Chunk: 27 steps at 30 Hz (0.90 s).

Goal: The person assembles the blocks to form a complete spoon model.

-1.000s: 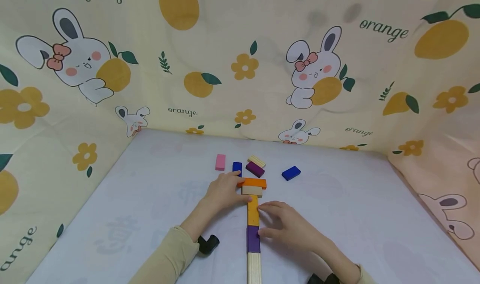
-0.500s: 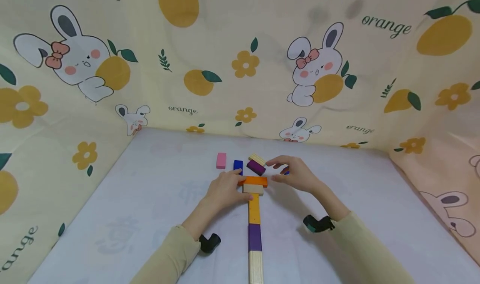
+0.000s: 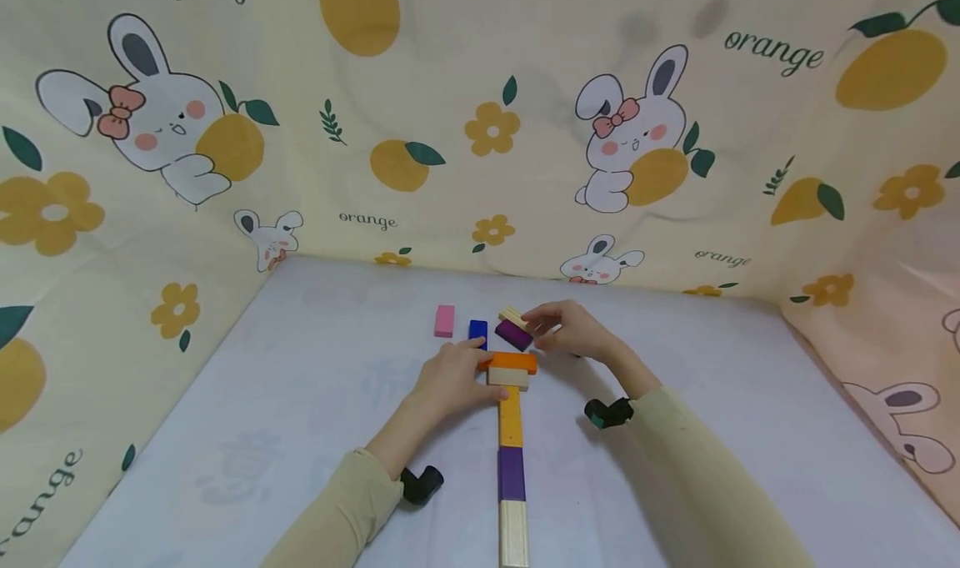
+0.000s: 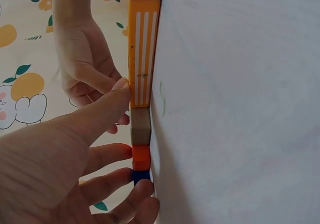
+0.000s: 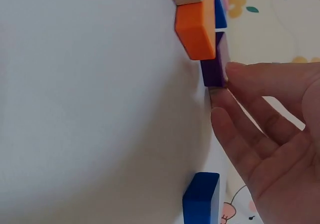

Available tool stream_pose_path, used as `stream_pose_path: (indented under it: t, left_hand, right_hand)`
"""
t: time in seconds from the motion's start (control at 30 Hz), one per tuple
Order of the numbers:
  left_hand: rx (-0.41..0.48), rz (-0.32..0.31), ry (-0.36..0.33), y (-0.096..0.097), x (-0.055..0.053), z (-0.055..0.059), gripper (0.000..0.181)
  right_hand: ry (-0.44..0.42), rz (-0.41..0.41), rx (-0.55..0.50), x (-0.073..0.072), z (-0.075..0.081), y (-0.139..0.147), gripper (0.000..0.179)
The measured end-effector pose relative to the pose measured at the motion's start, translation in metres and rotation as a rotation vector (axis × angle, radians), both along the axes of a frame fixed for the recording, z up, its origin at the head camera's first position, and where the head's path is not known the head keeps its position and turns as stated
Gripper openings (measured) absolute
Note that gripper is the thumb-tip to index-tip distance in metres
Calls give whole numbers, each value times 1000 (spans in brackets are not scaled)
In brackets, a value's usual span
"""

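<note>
Rests the left hand (image 3: 450, 376) along the left side of the row, with fingers spread wide, touching rather than gripping. Touches the far end of the yellow block (image 3: 511, 422) with the left thumb, and the left end of the orange block (image 3: 516, 362) with the finger beyond. Has the right hand (image 3: 576, 330) past the row, just right of the dark purple block (image 3: 513, 335), with thumb close against that block and bent fingertips at the pale ribbed block (image 3: 511, 314) directly behind. Shows only a narrow gap between right thumb and fingers; cannot tell whether pinching either block.

Includes a plain wood block (image 3: 507, 377) lying crosswise between yellow and orange, touching both. Continues toward the body with a violet block (image 3: 512, 474), then a cream block (image 3: 513, 535), end to end. Has a blue block (image 3: 478, 329) just at the left fingertips, and a pink block (image 3: 444, 321) farther left, apart. Shows a second blue block (image 5: 199, 199) apart from the right hand, mostly hidden in the head view.

Wears beige sleeves (image 3: 341, 505). Backs the white tabletop (image 3: 285, 401) with a cloth (image 3: 450, 76) printed with rabbits and oranges.
</note>
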<state>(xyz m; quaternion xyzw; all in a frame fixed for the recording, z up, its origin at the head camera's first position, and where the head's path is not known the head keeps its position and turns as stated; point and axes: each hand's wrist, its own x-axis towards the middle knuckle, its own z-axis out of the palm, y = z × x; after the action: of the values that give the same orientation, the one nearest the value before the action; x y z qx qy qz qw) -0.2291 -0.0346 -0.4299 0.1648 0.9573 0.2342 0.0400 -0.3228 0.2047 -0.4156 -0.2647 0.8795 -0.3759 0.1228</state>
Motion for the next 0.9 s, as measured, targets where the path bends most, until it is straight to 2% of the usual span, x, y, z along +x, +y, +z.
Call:
stream_pose_path:
  t: [0.13,0.23,0.37,0.4,0.47,0.63,0.77,0.9]
  left_hand:
    - [-4,-10,6,0,1,1,68]
    - [-3,-16,13,0,1,1,67]
    - [-2,-13,14,0,0,1,67]
    - [-4,-13,14,0,-1,1,68]
    - [-8,-11,14,0,-1,1,68]
    - [-11,-15,12,0,-2,1,68]
    - [-11,-18,11,0,-1,2,68]
    - [-14,-17,14,0,0,3,68]
  right_hand:
    - [-27,-23,-12,1,-3,-2,40]
    - [-44,-43,-18,7,3,-7,39]
    - [-35,-61,-5,7,3,-11,42]
    - [-22,-67,3,3,-2,-10,42]
    - [-5,-71,21,2,-3,-12,45]
    - [17,-11,27,-4,-7,-12,52]
    - [-4,56,15,-9,-11,-12,61]
    - [-65,43,36,-12,-13,-13,69]
